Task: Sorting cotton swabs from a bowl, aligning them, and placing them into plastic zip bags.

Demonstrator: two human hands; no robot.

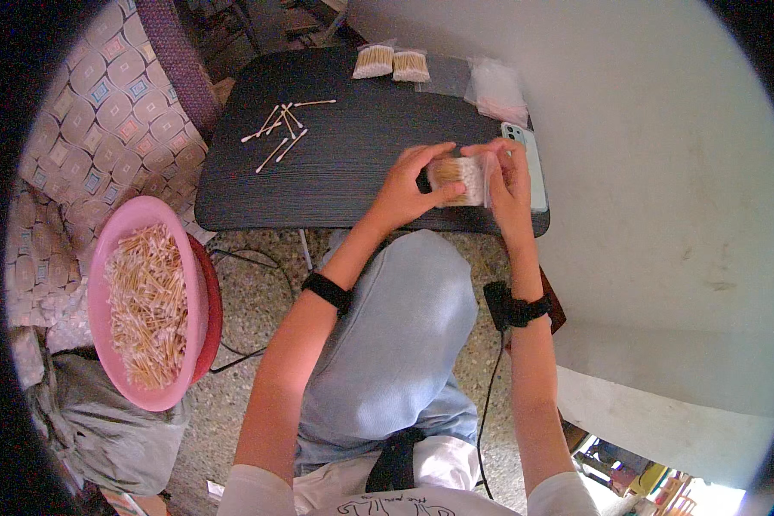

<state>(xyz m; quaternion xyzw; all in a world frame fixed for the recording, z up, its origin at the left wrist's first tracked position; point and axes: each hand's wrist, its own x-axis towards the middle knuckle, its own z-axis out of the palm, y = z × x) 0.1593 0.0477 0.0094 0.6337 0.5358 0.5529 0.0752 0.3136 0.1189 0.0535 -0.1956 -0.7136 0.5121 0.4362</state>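
Note:
Above the near right part of the dark table (335, 185), a clear plastic bag packed with cotton swabs (457, 181) is held between my two hands. My left hand (408, 185) grips the bag's left side, thumb across the front and fingers behind. At the bag's right end, my right hand (512, 185) pinches the plastic edge between thumb and fingers. Several loose cotton swabs (285, 120) lie scattered on the table's left half. Two filled bags of swabs (374, 62) rest side by side at the far edge.
Flat clear bags (497, 89) lie at the far right corner, and a light-coloured phone (535, 168) is by the right edge. To the left, a pink basin (96, 301) heaped with swabs sits on a red container (208, 310). A wall (654, 172) rises on the right.

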